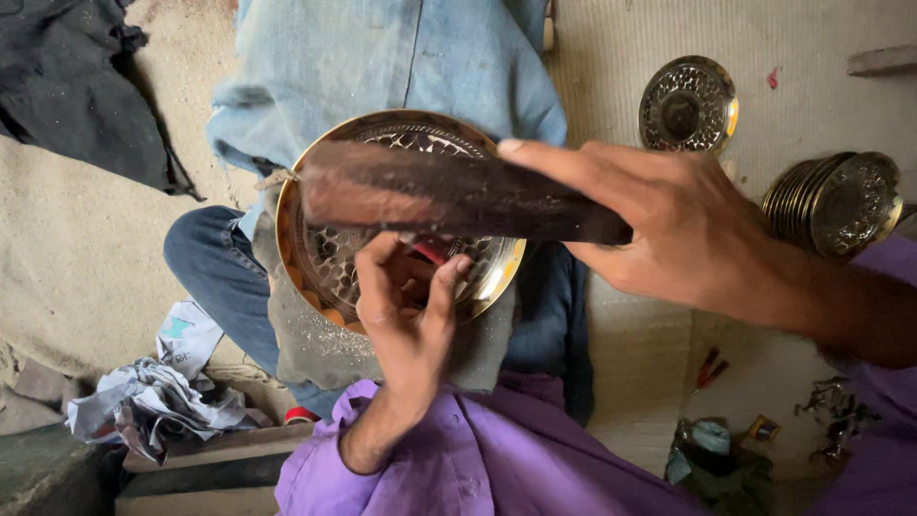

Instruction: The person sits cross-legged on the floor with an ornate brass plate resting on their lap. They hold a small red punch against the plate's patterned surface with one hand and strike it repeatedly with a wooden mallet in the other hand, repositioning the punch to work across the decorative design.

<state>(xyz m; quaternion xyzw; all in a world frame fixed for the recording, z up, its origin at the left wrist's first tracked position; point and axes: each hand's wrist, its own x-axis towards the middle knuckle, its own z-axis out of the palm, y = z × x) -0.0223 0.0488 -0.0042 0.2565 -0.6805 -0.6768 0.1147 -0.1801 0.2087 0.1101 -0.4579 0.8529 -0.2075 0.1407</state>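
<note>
A round brass plate (pixel 320 258) with a pierced, patterned middle rests on a grey cloth (pixel 315 344) over my lap. My left hand (pixel 406 306) presses on the plate's near side, its fingers closed around a small red-handled tool (pixel 430 252) that is mostly hidden. My right hand (pixel 669 225) grips a dark wooden block (pixel 439 196) by its right end. The block lies across the plate just above my left hand. Whether it touches the plate cannot be told.
Another patterned brass plate (pixel 688 105) lies on the floor at the upper right. A stack of similar plates (pixel 836 201) leans at the right edge. Crumpled paper (pixel 158 397) sits at the lower left, small tools (pixel 712 368) at the lower right. A dark cloth (pixel 76 86) lies upper left.
</note>
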